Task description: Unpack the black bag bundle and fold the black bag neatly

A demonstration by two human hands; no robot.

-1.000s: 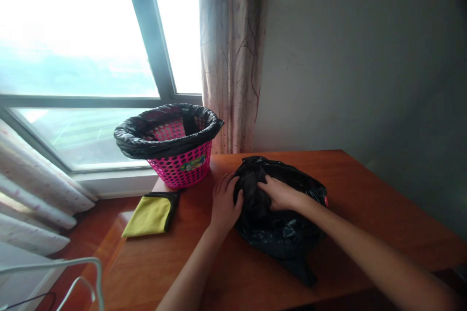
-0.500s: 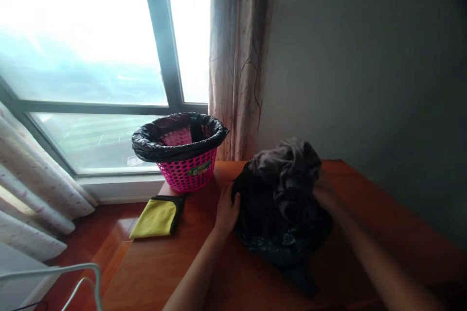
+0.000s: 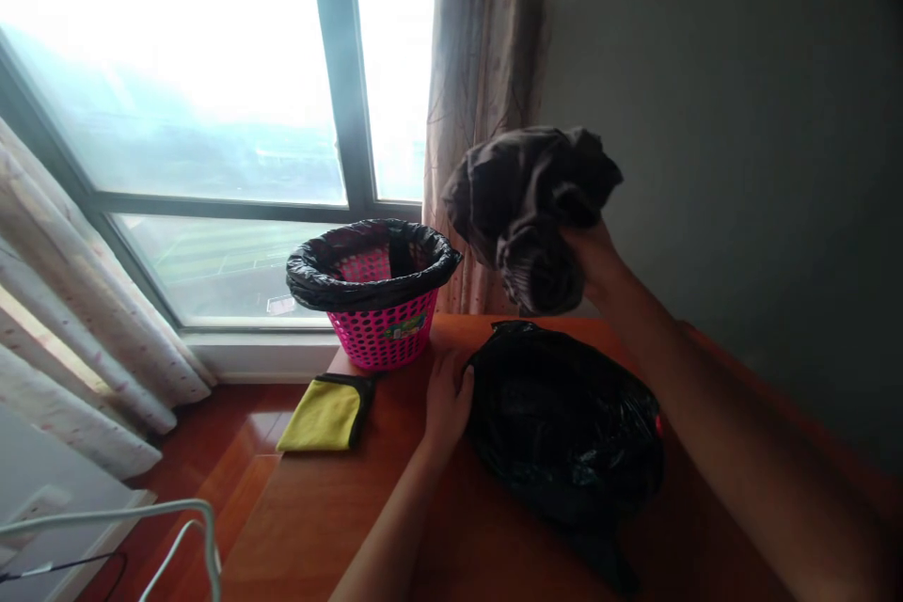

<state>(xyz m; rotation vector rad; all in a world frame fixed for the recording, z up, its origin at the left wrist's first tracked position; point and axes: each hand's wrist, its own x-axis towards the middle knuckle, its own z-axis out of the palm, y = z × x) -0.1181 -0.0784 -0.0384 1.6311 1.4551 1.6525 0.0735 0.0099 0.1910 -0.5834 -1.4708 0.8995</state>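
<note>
My right hand (image 3: 593, 254) is closed on a crumpled dark grey-brown piece of clothing (image 3: 529, 198), lifted clear of the table. A ribbed part of the cloth hangs lowest. Below it, a black plastic bag (image 3: 564, 404) covers a wide, open-topped form; a small red spot shows at its right edge. Whatever stands under the bag is hidden, and its inside is too dark to make out. At the bag's left rim my left hand (image 3: 450, 400) grips the edge, thumb towards me, its fingertips partly hidden.
A pink perforated basket (image 3: 385, 339) with a black bag liner (image 3: 310, 277) stands at the table's back left. Before it lies a folded yellow cloth (image 3: 324, 414) with dark edging. White metal tubing (image 3: 204, 527) rises at lower left. Window and curtain (image 3: 480, 66) are behind.
My right hand has raised the clothing up and left, out of the black bag. My left hand keeps its place at the bag's rim. The view has shifted slightly left.
</note>
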